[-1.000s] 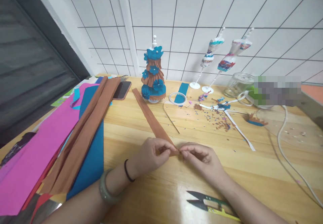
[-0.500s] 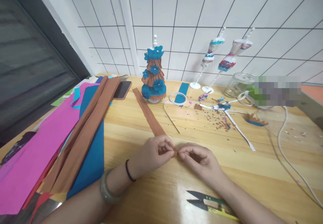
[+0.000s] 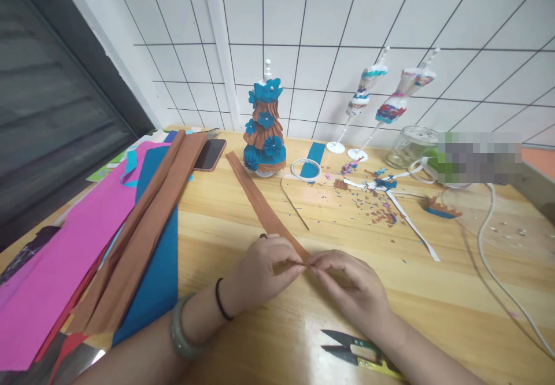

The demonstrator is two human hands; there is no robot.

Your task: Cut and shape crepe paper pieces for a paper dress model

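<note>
A long brown crepe paper strip (image 3: 255, 194) lies across the wooden table (image 3: 433, 310), running from near the phone toward me. My left hand (image 3: 260, 272) and my right hand (image 3: 353, 289) meet at its near end, both pinching the strip's tip between thumb and fingers. A jade bangle and a black band sit on my left wrist. Small thread snips (image 3: 358, 353) with green and yellow handles lie just under my right forearm.
Pink, blue and brown paper sheets (image 3: 87, 246) cover the left side. A phone (image 3: 209, 155), a small mannequin in a brown-and-blue paper dress (image 3: 264, 128), a tape ring (image 3: 305, 169), two more mannequins (image 3: 381, 102), a glass jar (image 3: 410, 145), paper scraps and a white cable (image 3: 489, 258) fill the back and right.
Both hands have shifted slightly nearer to me along the table, still pinching the strip's end; the fold at the tip has been reworked between the fingertips.
</note>
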